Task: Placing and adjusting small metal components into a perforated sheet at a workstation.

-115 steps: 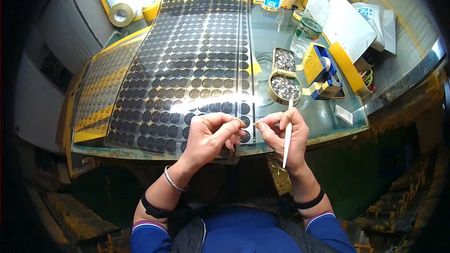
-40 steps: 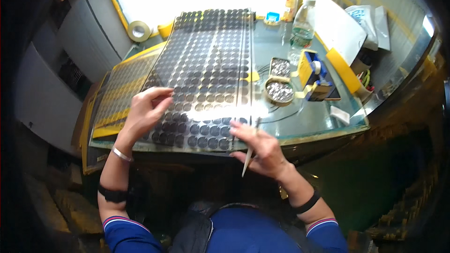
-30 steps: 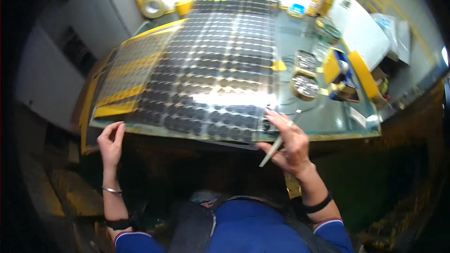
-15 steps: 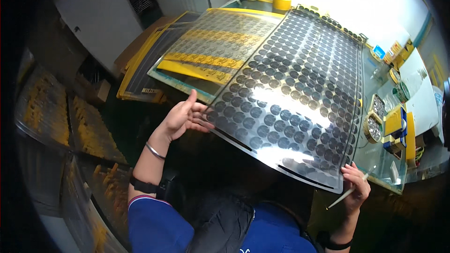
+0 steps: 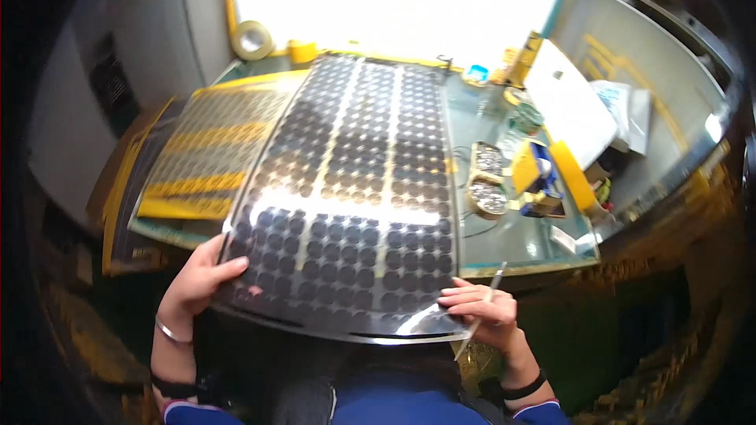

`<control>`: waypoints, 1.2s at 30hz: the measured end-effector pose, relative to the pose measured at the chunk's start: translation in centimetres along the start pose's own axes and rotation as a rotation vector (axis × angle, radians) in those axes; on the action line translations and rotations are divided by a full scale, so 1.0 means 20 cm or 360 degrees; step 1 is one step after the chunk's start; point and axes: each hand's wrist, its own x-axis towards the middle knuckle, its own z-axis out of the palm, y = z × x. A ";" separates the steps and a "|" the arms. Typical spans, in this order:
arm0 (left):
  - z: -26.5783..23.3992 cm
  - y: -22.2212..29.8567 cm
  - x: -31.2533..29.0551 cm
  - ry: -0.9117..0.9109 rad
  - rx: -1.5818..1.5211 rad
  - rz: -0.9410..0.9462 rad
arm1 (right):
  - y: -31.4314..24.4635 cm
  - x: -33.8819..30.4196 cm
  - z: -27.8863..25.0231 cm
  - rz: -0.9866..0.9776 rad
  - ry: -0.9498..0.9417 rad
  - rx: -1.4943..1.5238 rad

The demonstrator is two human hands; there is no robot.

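A large glossy clear sheet (image 5: 339,267) printed with rows of dark round spots slopes from near me toward the back of the glass-topped table. My left hand (image 5: 201,275) grips its near left edge, thumb on top and the other fingers mostly hidden. At the near right corner, my right hand (image 5: 487,313) has its fingers over the edge of the sheet. A slim pale pen-like stick (image 5: 498,277) also sits between the right fingers, tilted. Bright glare runs across the middle of the sheet.
Left of it lie more patterned sheets with yellow bands (image 5: 197,138). A tape roll (image 5: 252,39) and a yellow roll (image 5: 302,51) stand at the back. On the glass table (image 5: 504,256), right, are tins of small metallic parts (image 5: 487,195) and a yellow-and-blue box (image 5: 535,167).
My left hand has closed its thumb over the sheet's edge, having been more spread before. The view has swung right, and the sheet now lies straighter in front of me.
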 end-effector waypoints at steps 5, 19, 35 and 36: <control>0.02 0.03 -0.03 0.0098 0.0045 0.0131 | -0.01 0.00 -0.05 -0.0126 -0.0191 0.0024; -0.11 -0.15 -0.24 0.0698 -0.0356 0.0426 | -0.01 0.05 -0.11 -0.0017 0.0210 0.0030; 0.56 -0.07 -0.04 0.0131 -0.1170 0.0493 | -0.01 0.09 0.11 0.0663 0.0567 0.0375; 0.61 -0.10 -0.06 0.0114 -0.1002 0.0295 | -0.02 0.10 0.12 0.0719 0.0592 0.0614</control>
